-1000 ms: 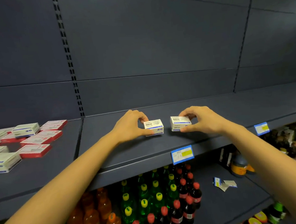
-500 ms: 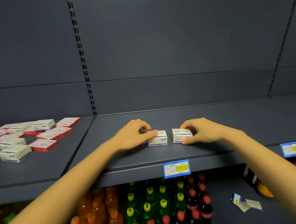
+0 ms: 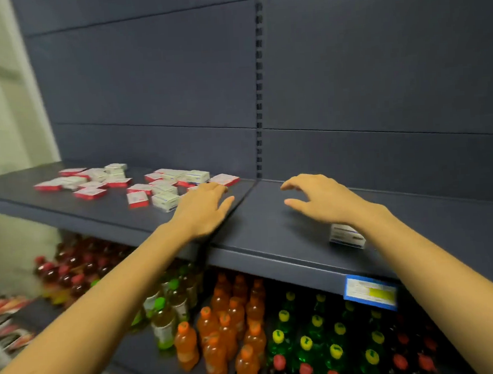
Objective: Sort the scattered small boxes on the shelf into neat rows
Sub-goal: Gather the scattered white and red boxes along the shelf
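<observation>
The scattered boxes [image 3: 140, 184] lie on the shelf [image 3: 271, 229] at centre left of the frame, with the left hand [image 3: 203, 210] at their right edge. The right hand [image 3: 322, 200] is further right, above the shelf. A single box [image 3: 346, 235] sits lower right, beside that wrist. Bottles [image 3: 235, 333] stand on the level below.

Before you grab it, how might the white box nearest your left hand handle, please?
The small white cardboard box looks light and probably stiff, given its squared shape. Lying flat, it should slide, not tip or roll.

Red-and-white boxes [image 3: 89, 193], dark blue shelf [image 3: 271, 223]
</observation>
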Demonstrator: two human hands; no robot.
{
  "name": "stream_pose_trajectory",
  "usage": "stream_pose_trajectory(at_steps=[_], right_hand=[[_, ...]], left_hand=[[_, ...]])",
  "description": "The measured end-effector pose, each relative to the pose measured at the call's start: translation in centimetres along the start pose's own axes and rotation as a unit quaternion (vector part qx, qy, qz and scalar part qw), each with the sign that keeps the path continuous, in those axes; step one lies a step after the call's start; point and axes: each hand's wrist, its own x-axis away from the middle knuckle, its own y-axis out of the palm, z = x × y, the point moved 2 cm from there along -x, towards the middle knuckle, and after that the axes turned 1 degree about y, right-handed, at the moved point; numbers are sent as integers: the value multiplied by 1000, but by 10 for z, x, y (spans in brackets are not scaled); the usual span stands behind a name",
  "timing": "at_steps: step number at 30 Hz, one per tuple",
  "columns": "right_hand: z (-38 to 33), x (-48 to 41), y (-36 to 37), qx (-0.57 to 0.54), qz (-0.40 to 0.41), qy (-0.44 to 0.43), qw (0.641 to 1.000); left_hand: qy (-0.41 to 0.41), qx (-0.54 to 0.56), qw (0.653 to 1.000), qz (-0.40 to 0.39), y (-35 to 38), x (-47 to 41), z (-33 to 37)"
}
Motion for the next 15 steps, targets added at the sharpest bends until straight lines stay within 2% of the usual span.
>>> stream_pose_trajectory(at_steps=[8,15], right_hand=[[-94,-51,37,-9,-34,-74,997],[-164,-90,64,-18,-39,-80,996]], left_hand=[[-108,-53,993,-12,-37,59,-89],[-129,-62,989,-27,-57,79,-168]])
